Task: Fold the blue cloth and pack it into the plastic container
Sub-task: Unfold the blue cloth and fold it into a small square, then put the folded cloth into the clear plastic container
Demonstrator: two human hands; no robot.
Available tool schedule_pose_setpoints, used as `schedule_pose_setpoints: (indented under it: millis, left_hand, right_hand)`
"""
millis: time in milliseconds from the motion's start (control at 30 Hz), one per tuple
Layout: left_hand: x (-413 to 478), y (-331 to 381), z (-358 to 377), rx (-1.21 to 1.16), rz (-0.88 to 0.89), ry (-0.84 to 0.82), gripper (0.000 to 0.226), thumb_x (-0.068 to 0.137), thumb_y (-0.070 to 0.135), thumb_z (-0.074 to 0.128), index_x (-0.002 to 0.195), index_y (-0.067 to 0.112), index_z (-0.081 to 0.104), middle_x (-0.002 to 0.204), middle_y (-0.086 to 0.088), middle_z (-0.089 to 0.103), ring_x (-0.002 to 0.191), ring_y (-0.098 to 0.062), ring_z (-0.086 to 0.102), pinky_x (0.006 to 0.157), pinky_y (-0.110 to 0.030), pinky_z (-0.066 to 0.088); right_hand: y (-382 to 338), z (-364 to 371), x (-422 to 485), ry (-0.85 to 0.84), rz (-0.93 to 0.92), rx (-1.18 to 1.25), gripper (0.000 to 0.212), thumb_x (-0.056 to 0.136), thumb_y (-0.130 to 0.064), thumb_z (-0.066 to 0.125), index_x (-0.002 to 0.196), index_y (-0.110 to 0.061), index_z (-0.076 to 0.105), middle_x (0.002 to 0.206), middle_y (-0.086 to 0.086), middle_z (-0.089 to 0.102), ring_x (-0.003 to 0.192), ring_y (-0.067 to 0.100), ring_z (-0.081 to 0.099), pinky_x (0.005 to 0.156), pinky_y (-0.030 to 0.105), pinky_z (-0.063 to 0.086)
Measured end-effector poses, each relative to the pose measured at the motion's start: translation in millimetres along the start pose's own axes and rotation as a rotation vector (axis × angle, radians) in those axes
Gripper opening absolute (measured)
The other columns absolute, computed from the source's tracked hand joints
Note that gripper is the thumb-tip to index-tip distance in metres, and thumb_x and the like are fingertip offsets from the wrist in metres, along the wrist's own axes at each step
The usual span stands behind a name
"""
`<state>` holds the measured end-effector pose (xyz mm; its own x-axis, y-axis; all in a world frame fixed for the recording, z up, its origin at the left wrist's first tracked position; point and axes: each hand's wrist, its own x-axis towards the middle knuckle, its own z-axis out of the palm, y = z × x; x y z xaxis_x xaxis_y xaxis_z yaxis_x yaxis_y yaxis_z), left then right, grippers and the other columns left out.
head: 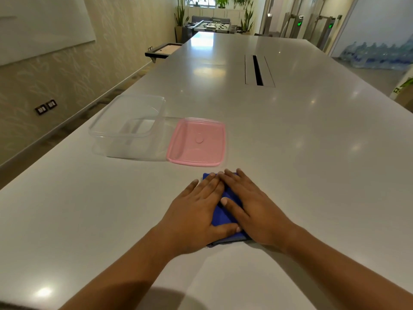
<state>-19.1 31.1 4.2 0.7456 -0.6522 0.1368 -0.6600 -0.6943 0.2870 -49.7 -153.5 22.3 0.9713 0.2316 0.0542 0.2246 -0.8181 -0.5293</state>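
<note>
The blue cloth point(224, 214) lies folded into a small packet on the white table point(290, 142), mostly covered by both hands. My left hand point(196, 211) rests flat on its left half, fingers stretched out. My right hand point(250, 204) lies flat on its right half, thumb across the middle of the cloth. Neither hand grips anything. The clear plastic container point(127, 124) stands uncovered, with nothing inside, farther back on the left. Its pink lid point(197, 142) lies flat beside it on the right, just beyond my fingertips.
A cable slot point(258, 70) is set into the table farther back. The table's left edge runs close by the container, with a wall and sockets point(45, 107) beyond it. Plants and a foosball table point(212, 25) stand at the far end.
</note>
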Motion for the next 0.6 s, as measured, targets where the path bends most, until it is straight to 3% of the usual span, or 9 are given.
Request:
schedule_pose_setpoints:
  millis: [133,367,433,500,567,600]
  left_hand:
    - [2,-2,2,-0.011,-0.009,-0.03,0.107,0.072,0.09,0.025,0.152,0.029,-0.01,0.16,0.015,-0.014,0.141,0.005,-0.02,0.12,-0.031,-0.003]
    - [4,-3,3,-0.047,-0.016,-0.056,0.108,0.071,0.09,0.027,0.151,0.03,-0.015,0.159,0.017,-0.018,0.14,0.006,-0.023,0.12,-0.031,-0.002]
    - [3,-2,3,-0.05,-0.023,-0.063,0.108,0.071,0.09,0.026,0.151,0.031,-0.015,0.159,0.016,-0.019,0.14,0.006,-0.023,0.12,-0.031,-0.003]
    - [1,-2,3,-0.049,-0.034,-0.065,0.107,0.071,0.09,0.024,0.15,0.032,-0.017,0.157,0.017,-0.021,0.14,0.006,-0.024,0.12,-0.031,-0.005]
    - [0,-1,2,-0.038,-0.038,-0.066,0.103,0.072,0.09,0.02,0.149,0.033,-0.018,0.157,0.016,-0.023,0.14,0.005,-0.025,0.119,-0.03,-0.007]
    - [0,-1,3,-0.039,-0.041,-0.061,0.102,0.073,0.09,0.018,0.149,0.033,-0.019,0.157,0.016,-0.023,0.14,0.004,-0.025,0.119,-0.03,-0.008]
  right_hand:
    - [10,4,0,-0.068,0.077,-0.196,0.089,0.082,-0.081,0.006,0.159,-0.036,0.0,0.167,-0.014,-0.006,0.153,0.01,-0.005,0.123,0.034,0.0]
    - [4,1,3,-0.108,0.144,-0.288,0.085,0.085,-0.079,0.008,0.158,-0.039,-0.007,0.168,-0.001,-0.013,0.154,0.015,-0.002,0.124,0.041,0.002]
    - [0,-3,3,-0.118,0.155,-0.222,0.084,0.087,-0.078,0.017,0.158,-0.039,-0.004,0.169,0.003,-0.004,0.154,0.017,0.004,0.124,0.037,0.008]
    - [-5,-8,1,-0.013,0.176,-0.076,0.079,0.092,-0.068,0.035,0.159,-0.036,0.008,0.164,0.002,0.028,0.147,0.017,0.03,0.115,0.025,0.028]
    - [-7,-13,-3,0.169,0.237,0.049,0.07,0.094,-0.05,0.053,0.156,-0.033,0.026,0.128,-0.003,0.065,0.114,0.012,0.063,0.085,0.008,0.043]
    - [-9,-17,-4,0.207,0.294,0.123,0.065,0.093,-0.044,0.057,0.153,-0.033,0.034,0.109,-0.009,0.069,0.097,0.007,0.066,0.074,0.008,0.045]
